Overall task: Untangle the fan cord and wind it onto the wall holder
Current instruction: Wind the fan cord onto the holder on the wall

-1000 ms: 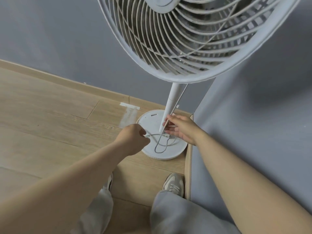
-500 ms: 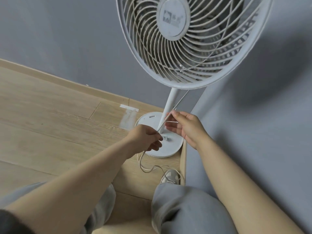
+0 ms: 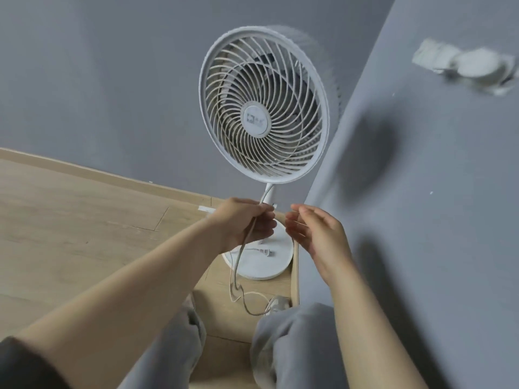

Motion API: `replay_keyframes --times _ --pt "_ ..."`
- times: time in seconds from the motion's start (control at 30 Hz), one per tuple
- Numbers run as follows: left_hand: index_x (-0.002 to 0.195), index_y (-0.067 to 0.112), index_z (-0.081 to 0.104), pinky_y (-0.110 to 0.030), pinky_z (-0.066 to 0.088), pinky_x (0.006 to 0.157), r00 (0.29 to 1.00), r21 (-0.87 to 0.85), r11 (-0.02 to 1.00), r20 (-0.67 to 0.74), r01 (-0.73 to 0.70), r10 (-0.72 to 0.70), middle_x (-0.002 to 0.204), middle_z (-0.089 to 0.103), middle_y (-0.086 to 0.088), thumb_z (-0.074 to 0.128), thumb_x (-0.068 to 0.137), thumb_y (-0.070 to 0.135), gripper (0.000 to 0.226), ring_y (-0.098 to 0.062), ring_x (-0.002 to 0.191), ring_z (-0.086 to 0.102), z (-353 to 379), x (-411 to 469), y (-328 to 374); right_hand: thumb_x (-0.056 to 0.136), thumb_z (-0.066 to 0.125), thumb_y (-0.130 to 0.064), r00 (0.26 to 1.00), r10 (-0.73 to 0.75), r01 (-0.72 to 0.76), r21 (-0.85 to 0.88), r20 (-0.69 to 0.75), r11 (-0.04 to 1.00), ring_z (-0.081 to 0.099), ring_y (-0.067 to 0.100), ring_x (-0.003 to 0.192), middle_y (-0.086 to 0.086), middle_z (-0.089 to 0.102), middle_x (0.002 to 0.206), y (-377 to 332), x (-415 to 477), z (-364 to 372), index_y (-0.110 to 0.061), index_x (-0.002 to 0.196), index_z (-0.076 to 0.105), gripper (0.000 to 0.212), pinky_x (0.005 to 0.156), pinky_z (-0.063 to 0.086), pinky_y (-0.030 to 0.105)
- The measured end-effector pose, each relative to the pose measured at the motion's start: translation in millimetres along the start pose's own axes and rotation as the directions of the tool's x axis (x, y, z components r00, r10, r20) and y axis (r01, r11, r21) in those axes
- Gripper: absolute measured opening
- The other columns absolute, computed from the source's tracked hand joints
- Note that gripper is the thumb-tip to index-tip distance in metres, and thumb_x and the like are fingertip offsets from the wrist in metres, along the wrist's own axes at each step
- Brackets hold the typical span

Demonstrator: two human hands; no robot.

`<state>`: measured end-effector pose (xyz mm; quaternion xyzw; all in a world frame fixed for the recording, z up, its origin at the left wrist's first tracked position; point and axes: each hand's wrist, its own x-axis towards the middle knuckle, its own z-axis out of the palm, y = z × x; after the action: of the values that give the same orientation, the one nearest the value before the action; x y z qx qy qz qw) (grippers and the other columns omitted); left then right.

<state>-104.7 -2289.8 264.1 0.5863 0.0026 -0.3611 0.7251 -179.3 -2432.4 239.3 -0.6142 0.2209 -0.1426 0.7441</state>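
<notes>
Compared to half a second back we're seeing the whole fan (image 3: 264, 119) now, and both hands have come up off its base. Our left hand (image 3: 244, 223) is curled tight around the thin white cord (image 3: 238, 262), which droops in a loose kink onto the pale wood-grain floor (image 3: 70, 220). Plug (image 3: 265, 252) lies on the smooth round base. Right hand (image 3: 314, 231) is half open, holding nothing. Blurry white wall holder (image 3: 466, 66) sits top right.
</notes>
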Motion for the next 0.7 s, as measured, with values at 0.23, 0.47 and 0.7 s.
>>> replay_keyframes --times 0.23,0.47,0.7 --pt "0.100 -0.001 0.066 -0.029 0.059 0.067 0.994 0.243 0.967 0.055 0.080 -0.096 0.079 0.074 -0.005 0.051 0.094 0.008 0.018 -0.016 0.069 0.069 25.8 -30.9 35.9 0.096 0.051 -0.008 0.982 -0.182 0.182 0.013 -0.043 0.983 0.069 0.018 0.080 0.007 0.070 0.083 -50.8 -51.0 -1.2 -0.008 0.095 0.069 0.018 0.081 0.059 0.030" --pt "0.085 0.006 0.066 -0.025 0.057 0.067 0.979 0.306 0.950 0.163 0.065 -0.120 0.067 0.072 0.002 0.057 0.092 0.010 0.012 -0.011 0.062 0.064 64.3 -34.8 63.6 0.095 0.054 -0.009 0.981 -0.132 0.133 -0.004 -0.142 0.991 0.068 0.021 0.082 0.014 0.071 0.092 -76.4 -68.6 -21.7 -0.009 0.095 0.069 0.015 0.084 0.056 0.033" --pt "0.080 0.005 0.067 -0.017 0.050 0.057 0.979 0.373 0.927 0.200 -0.045 -0.033 0.074 0.064 -0.003 0.060 0.091 0.011 0.014 -0.006 0.055 0.058 93.8 -28.4 89.1 0.095 0.053 -0.010 0.988 -0.060 0.073 0.091 -0.145 0.993 0.070 0.017 0.080 0.011 0.071 0.090 -88.9 -73.9 -32.7 -0.005 0.097 0.068 0.016 0.087 0.056 0.032"
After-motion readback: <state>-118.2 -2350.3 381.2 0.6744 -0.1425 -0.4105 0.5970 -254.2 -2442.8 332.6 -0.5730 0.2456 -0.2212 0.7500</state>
